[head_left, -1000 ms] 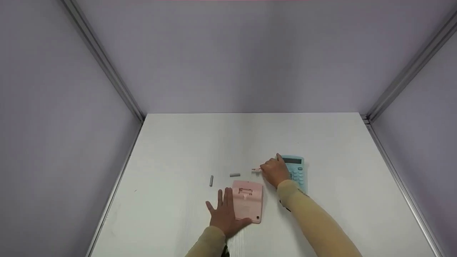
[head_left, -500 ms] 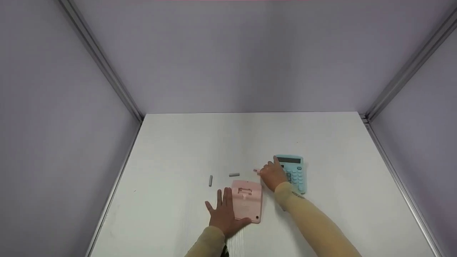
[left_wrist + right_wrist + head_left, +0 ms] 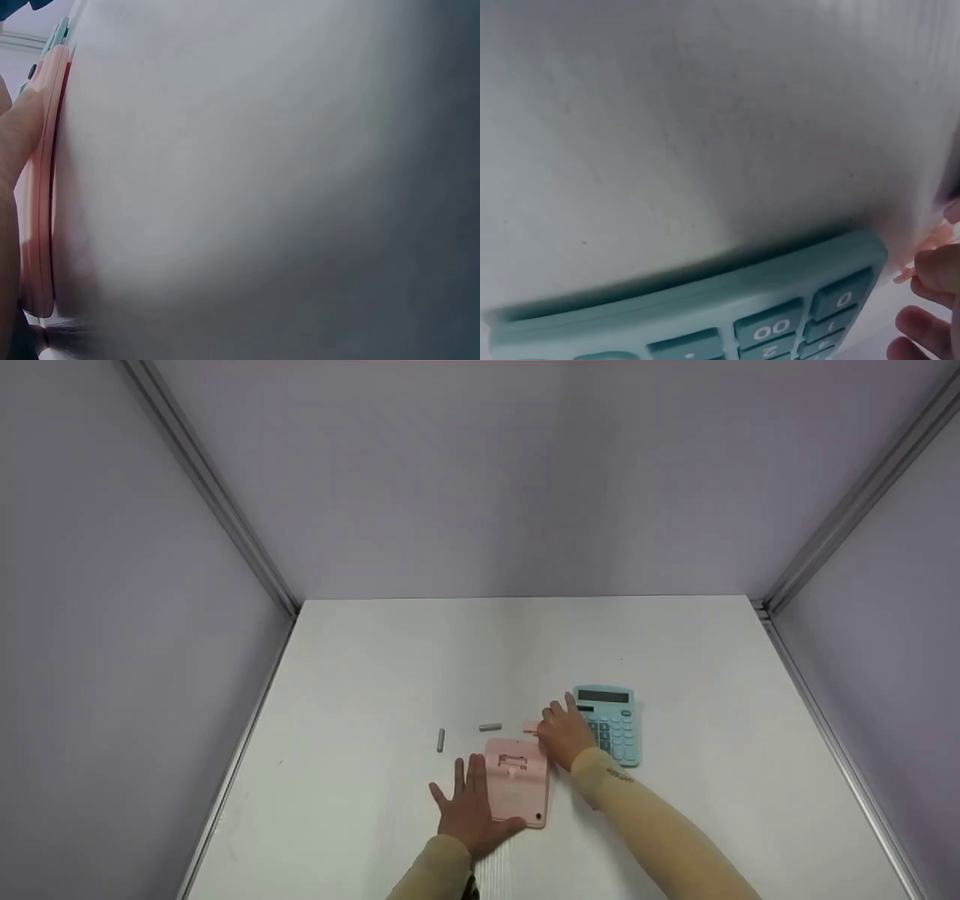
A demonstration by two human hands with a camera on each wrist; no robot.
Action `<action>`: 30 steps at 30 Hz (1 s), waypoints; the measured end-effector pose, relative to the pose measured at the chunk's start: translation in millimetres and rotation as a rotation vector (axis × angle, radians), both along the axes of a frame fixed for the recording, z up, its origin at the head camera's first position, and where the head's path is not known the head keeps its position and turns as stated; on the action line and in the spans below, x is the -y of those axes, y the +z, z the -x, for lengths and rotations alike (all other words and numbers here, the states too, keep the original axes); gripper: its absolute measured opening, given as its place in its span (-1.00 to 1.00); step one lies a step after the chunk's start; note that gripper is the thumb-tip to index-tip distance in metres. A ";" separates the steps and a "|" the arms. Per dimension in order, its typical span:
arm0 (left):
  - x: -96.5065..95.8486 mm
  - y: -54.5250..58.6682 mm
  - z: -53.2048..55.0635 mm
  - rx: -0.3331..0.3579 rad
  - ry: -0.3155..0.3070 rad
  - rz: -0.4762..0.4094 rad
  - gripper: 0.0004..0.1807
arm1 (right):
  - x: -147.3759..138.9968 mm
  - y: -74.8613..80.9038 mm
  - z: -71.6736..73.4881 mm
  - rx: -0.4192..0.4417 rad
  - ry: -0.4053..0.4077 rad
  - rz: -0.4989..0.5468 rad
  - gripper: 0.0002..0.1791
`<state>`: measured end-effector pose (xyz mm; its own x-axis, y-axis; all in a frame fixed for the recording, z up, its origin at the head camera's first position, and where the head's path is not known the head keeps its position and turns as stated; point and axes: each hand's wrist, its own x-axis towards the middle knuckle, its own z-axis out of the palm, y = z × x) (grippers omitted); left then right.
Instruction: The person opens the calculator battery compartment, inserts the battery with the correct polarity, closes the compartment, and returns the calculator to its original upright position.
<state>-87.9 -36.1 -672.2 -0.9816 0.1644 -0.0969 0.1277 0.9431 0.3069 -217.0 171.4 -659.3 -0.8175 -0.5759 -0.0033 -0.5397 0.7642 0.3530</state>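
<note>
A pink calculator (image 3: 519, 795) lies back side up on the white table, its small battery compartment (image 3: 513, 761) uncovered. My left hand (image 3: 466, 817) rests flat along its left edge, fingers spread and thumb across the near edge. Just beyond the calculator's far right corner, my right hand (image 3: 564, 735) pinches a small pink battery cover (image 3: 530, 727). The right wrist view shows part of this cover (image 3: 934, 238) at the fingertips. Two silver-grey batteries lie on the table: one crosswise (image 3: 490, 727) past the calculator, another lengthwise (image 3: 441, 740) farther left.
A light blue calculator (image 3: 621, 735) lies face up close to the right hand, its left edge partly hidden by that hand. Grey walls (image 3: 480, 480) enclose the white table (image 3: 360, 675) at the back and both sides.
The right hand has moved slightly left and toward the pink calculator with the battery cover, uncovering more of the blue calculator. The left hand stays in place.
</note>
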 end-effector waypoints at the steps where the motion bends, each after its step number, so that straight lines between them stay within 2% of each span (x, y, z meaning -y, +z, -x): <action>1: -0.2 -0.3 0.0 -0.004 0.001 0.002 0.42 | -0.7 -0.5 -0.2 -0.009 -0.002 0.010 -0.79; 8: -0.4 -3.0 0.7 0.000 -0.006 0.018 0.42 | -10.3 -8.7 -1.6 -0.079 -0.081 0.154 -0.72; 13: 3.0 -3.1 3.0 0.005 0.004 0.017 0.42 | -16.0 -12.5 -6.8 -0.059 -0.079 0.269 -0.60; 17: 3.3 -4.8 7.0 0.009 0.005 -0.003 0.43 | -21.2 -9.9 -13.4 -0.055 -0.074 0.302 -0.52; 19: 2.2 -8.4 8.6 0.024 0.003 -0.016 0.44 | -24.5 -9.3 -18.9 -0.060 -0.064 0.321 -0.51; 23: -0.2 -26.7 10.6 0.046 0.011 -0.006 0.49 | -29.2 -10.2 -36.4 -0.057 -0.015 0.419 -0.46; 26: 0.4 -37.9 13.5 0.028 0.025 0.002 0.51 | -29.0 -11.9 -50.4 -0.027 0.026 0.482 -0.33; 30: 4.5 -34.3 18.5 0.018 0.013 -0.003 0.51 | -25.7 -15.6 -63.0 0.036 0.034 0.480 -0.09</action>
